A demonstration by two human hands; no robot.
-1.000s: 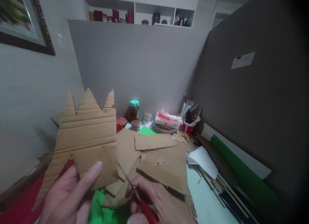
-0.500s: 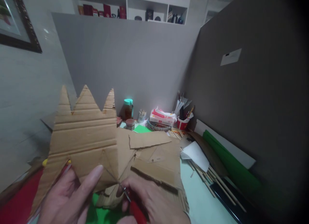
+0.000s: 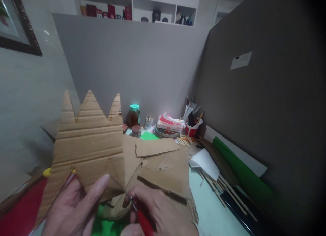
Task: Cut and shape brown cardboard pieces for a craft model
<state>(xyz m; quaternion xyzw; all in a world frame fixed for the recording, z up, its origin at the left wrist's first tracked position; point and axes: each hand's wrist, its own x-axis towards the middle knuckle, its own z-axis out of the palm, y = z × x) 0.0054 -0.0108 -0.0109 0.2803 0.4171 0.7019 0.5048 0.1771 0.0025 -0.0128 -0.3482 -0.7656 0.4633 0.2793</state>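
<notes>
Cardboard cutout [image 3: 89, 144] at lower left sits pinched in my left hand [image 3: 73, 209]; my right hand [image 3: 158, 212], lower centre, grips red-handled scissors [image 3: 134, 205] with blades parted against its edge.

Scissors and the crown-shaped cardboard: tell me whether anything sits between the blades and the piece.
Nothing visible does. The right hand holds the red-handled scissors, blades spread and already at the lower right edge of the crown-shaped cardboard. The left hand grips that piece from below, its thumb left of the blades.
</notes>
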